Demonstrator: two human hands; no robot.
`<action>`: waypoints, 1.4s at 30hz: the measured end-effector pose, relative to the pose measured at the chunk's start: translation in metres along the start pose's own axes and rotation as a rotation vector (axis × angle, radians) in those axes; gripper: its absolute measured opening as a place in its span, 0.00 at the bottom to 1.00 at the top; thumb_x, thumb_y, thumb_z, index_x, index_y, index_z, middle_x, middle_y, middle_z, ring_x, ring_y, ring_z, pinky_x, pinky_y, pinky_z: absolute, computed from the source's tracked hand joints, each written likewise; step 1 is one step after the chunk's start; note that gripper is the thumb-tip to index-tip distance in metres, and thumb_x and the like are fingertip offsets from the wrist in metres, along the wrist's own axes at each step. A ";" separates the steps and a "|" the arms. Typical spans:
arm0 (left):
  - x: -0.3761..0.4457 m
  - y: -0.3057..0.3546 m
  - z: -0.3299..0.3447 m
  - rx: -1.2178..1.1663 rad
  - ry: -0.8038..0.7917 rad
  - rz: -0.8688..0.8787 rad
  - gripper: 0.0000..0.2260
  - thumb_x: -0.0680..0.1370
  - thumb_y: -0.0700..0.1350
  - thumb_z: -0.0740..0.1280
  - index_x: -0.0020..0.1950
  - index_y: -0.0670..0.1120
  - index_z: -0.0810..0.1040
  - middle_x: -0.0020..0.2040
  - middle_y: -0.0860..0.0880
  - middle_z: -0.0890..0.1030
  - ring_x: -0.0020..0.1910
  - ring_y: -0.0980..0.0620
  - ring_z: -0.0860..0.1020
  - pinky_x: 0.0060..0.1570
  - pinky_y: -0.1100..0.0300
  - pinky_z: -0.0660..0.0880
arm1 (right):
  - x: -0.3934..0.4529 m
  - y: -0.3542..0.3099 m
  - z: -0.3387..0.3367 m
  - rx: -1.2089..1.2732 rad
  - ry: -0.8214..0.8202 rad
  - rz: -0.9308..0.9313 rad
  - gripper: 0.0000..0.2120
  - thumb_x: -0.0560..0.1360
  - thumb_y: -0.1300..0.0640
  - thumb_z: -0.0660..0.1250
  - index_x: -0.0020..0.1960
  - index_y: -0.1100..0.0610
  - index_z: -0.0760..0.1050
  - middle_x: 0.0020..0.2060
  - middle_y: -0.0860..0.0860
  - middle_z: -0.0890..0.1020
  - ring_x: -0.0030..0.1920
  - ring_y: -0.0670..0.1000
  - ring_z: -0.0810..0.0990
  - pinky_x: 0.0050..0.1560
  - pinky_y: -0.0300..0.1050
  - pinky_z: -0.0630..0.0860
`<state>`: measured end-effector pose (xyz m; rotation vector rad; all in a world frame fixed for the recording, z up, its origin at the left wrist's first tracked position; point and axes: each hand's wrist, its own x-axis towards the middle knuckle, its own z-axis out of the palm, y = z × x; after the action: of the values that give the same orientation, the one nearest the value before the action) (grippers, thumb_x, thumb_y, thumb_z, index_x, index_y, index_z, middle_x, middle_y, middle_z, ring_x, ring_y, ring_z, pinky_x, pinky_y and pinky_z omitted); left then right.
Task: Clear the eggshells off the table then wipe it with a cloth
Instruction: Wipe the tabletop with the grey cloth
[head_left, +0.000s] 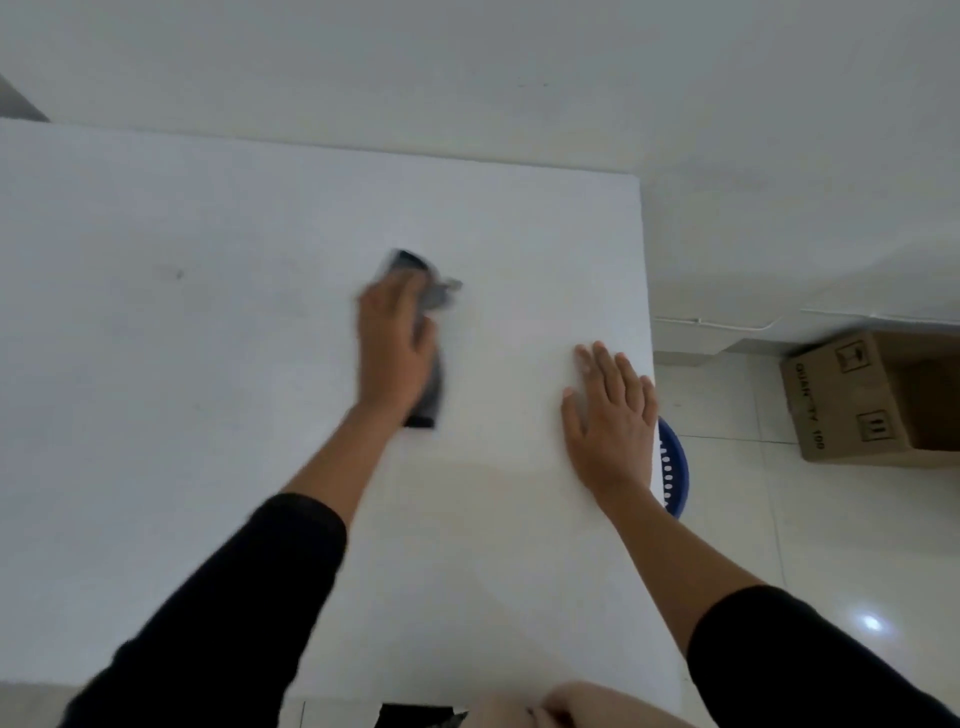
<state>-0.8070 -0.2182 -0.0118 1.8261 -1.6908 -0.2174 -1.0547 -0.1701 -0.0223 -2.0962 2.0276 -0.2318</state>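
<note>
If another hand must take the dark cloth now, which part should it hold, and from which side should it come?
Best seems the free lower end of the dark grey cloth, taken from the right side. That end sticks out flat on the white table beside the wrist, while the left hand covers the middle. The crumpled upper end is blurred. The right hand lies flat on the table, nearest that side.

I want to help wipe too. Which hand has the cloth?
The left hand presses the dark cloth on the white table. The right hand lies flat and holds nothing.
</note>
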 end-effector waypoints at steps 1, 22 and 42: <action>-0.004 0.027 0.020 -0.026 -0.088 0.144 0.23 0.72 0.44 0.60 0.66 0.40 0.73 0.66 0.40 0.73 0.64 0.40 0.70 0.65 0.52 0.63 | 0.001 0.000 -0.001 -0.001 0.001 0.001 0.27 0.79 0.45 0.46 0.76 0.49 0.55 0.76 0.47 0.58 0.76 0.50 0.52 0.75 0.51 0.46; 0.137 0.092 0.122 0.211 -0.328 0.158 0.24 0.80 0.51 0.56 0.76 0.50 0.60 0.76 0.46 0.59 0.73 0.42 0.58 0.65 0.48 0.59 | 0.003 -0.003 -0.008 0.018 0.002 0.033 0.26 0.79 0.47 0.52 0.76 0.47 0.57 0.75 0.43 0.58 0.76 0.46 0.53 0.75 0.50 0.48; -0.123 -0.078 -0.100 0.262 0.255 -0.446 0.21 0.74 0.45 0.58 0.64 0.38 0.75 0.62 0.36 0.76 0.58 0.38 0.74 0.59 0.50 0.65 | -0.005 -0.077 0.002 0.112 0.068 0.077 0.31 0.75 0.42 0.44 0.74 0.53 0.63 0.74 0.50 0.63 0.76 0.55 0.55 0.74 0.53 0.44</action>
<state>-0.7090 -0.0713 -0.0113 2.3028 -1.1662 0.0576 -0.9802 -0.1633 -0.0038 -1.9646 2.0779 -0.3987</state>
